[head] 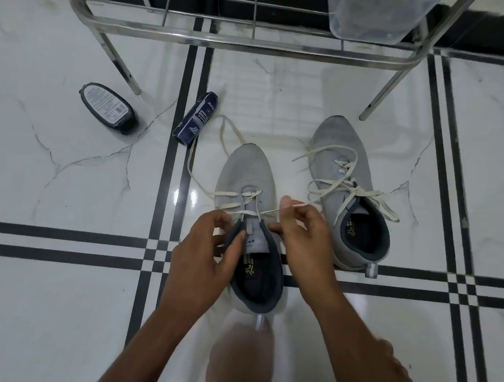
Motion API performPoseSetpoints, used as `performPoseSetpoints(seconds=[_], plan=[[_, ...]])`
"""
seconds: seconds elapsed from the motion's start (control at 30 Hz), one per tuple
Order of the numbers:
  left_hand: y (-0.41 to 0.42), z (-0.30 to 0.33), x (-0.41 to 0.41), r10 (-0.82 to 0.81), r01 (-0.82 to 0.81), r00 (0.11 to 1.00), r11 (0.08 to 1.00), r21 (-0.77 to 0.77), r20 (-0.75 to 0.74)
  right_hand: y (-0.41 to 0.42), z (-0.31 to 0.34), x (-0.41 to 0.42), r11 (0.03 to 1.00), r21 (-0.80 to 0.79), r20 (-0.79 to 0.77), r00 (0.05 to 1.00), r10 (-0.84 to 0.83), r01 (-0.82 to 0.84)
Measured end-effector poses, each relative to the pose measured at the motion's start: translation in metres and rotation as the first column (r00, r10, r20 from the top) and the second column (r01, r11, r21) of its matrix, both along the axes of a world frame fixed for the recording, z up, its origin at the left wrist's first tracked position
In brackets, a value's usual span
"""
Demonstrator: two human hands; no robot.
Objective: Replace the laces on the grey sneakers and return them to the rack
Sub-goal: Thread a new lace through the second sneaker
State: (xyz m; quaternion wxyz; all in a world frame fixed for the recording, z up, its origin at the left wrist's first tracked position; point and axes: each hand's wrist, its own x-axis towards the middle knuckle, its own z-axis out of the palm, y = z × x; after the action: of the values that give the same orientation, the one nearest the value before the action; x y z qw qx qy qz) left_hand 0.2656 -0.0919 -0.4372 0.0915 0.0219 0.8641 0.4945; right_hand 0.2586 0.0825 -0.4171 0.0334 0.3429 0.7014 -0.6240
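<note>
1. The near grey sneaker [245, 175] stands on the tiled floor [61, 297] at centre, toe pointing to 12 o'clock. Its white lace [230, 194] is threaded only through the lower eyelets, and a long loose end trails off towards 10 o'clock.
2. The second sneaker [344, 155] sits at 2 o'clock from the first, well apart from it, laced but untied.
3. The left hand [208, 253] pinches the collar edge beside the tongue, fingers curled round the fabric.
4. The right hand [298, 226] pinches the lace end between thumb and forefinger, the other fingers loosely bent.
5. Handling, as a judgement: the lace looks light, limp and flat, so it is best held close to its stiff tip. The mesh upper looks soft and will buckle, so steady it at the collar.
6. The steel rack [254, 40] stands at 12 o'clock.
</note>
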Motion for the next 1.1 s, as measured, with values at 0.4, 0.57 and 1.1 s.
performPoseSetpoints(seconds=[0.4,0.57,1.1], plan=[[-0.004,0.000,-0.003,-0.054,0.055,0.998,0.998,0.012,-0.009,-0.004,-0.002,-0.005,0.979,0.044,-0.085,0.977,-0.194,0.199],[-0.003,-0.001,-0.004,-0.054,0.054,0.998,0.998,0.019,-0.019,-0.010,-0.005,-0.002,0.978,0.206,-0.061,0.998,0.034,-0.021],[-0.003,-0.006,-0.003,-0.025,0.025,1.000,0.999,0.029,-0.004,0.006,-0.017,-0.005,0.968,-0.162,0.003,0.981,-0.195,0.193]])
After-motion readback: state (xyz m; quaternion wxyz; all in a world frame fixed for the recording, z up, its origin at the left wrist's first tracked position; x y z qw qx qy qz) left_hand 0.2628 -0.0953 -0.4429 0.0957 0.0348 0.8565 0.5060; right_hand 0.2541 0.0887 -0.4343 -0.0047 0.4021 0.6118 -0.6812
